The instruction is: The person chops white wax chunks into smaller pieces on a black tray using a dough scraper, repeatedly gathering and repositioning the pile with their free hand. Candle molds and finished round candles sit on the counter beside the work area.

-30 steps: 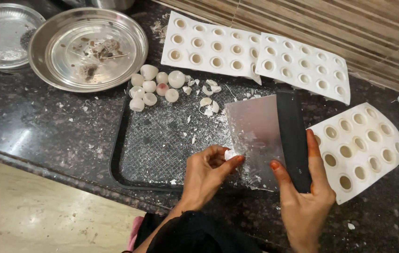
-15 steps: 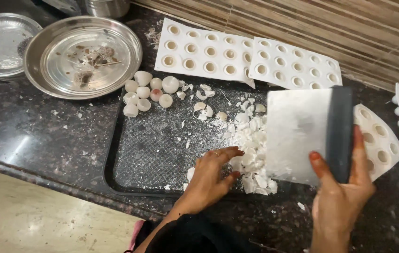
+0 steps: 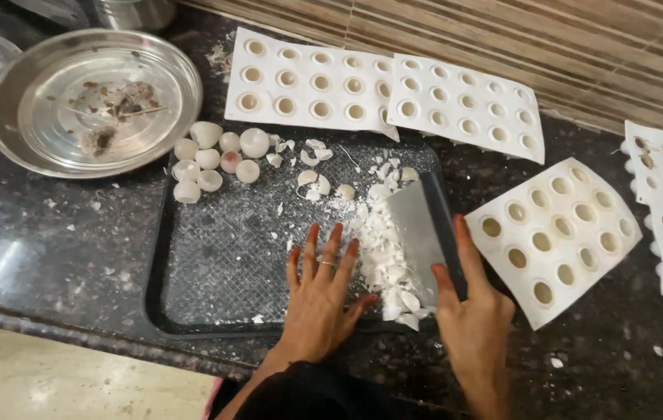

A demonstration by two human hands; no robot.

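The right hand (image 3: pixel 473 323) grips a metal bench scraper (image 3: pixel 418 237) on edge against the pile of white shell bits (image 3: pixel 387 257) on the black tray (image 3: pixel 222 257), probably corralling them. The left hand (image 3: pixel 320 295) lies flat, fingers spread, holding nothing. The scraper's handle is mostly hidden.

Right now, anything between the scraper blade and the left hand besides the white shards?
Nothing else visible. The right hand holds the scraper on edge on the black tray; the pile of white shards lies directly between its blade and the open left hand, which rests flat on the tray against the pile's other side.
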